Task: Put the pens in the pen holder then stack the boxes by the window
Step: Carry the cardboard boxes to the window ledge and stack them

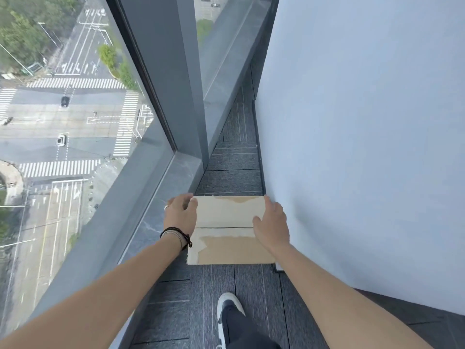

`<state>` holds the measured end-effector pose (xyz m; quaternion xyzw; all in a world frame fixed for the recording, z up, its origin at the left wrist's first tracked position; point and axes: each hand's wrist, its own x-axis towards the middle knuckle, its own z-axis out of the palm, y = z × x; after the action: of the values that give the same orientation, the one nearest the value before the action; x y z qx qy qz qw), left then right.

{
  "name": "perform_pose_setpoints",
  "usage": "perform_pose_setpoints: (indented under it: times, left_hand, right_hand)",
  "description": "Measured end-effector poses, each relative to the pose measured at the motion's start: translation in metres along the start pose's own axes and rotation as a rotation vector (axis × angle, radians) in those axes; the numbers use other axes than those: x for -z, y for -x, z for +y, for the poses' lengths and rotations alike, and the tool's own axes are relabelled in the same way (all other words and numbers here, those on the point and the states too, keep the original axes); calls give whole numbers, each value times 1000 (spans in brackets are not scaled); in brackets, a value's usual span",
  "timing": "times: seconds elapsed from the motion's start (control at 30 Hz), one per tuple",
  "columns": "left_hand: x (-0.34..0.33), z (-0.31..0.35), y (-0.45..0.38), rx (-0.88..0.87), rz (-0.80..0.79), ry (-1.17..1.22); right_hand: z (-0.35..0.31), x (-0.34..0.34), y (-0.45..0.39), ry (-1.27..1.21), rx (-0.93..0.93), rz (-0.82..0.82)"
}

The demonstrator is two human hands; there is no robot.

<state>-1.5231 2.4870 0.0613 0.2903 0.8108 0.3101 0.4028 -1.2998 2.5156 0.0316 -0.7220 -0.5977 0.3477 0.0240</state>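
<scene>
A tan cardboard box [227, 233] with torn tape and a seam across its closed top is in the narrow gap between the window and the white wall. My left hand [181, 212], with a ring and dark wrist bands, grips its left edge. My right hand [273, 224] grips its right edge with fingers over the top. I cannot tell whether the box rests on something or hangs above the carpet. No pens or pen holder are in view.
A grey stone window sill [156, 222] runs along the left under the large window [75, 109]. A white wall [364, 147] closes the right side. Dark carpet [234, 152] runs ahead in a narrow strip. My shoe [227, 313] stands below the box.
</scene>
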Motion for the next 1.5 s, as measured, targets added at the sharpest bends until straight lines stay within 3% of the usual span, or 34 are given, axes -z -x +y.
perform_pose_setpoints:
  times: [0.3, 0.43, 0.67, 0.93, 1.17, 1.5]
  left_hand:
    - [133, 184, 166, -86, 47, 37]
    - [182, 228, 241, -9, 80, 117]
    - [247, 262, 354, -39, 123, 223]
    - [282, 244, 447, 20, 389, 323]
    - [281, 185, 556, 135, 663, 400]
    - [283, 62, 793, 404, 1065, 612]
  right_hand:
    - [-147, 190, 177, -189, 143, 45]
    - [-195, 242, 267, -276, 221, 30]
    - [-246, 311, 377, -316, 358, -6]
    - [-252, 333, 434, -201, 602, -170]
    - [-235, 313, 497, 26, 863, -411]
    - [-163, 256, 699, 394, 1310, -678]
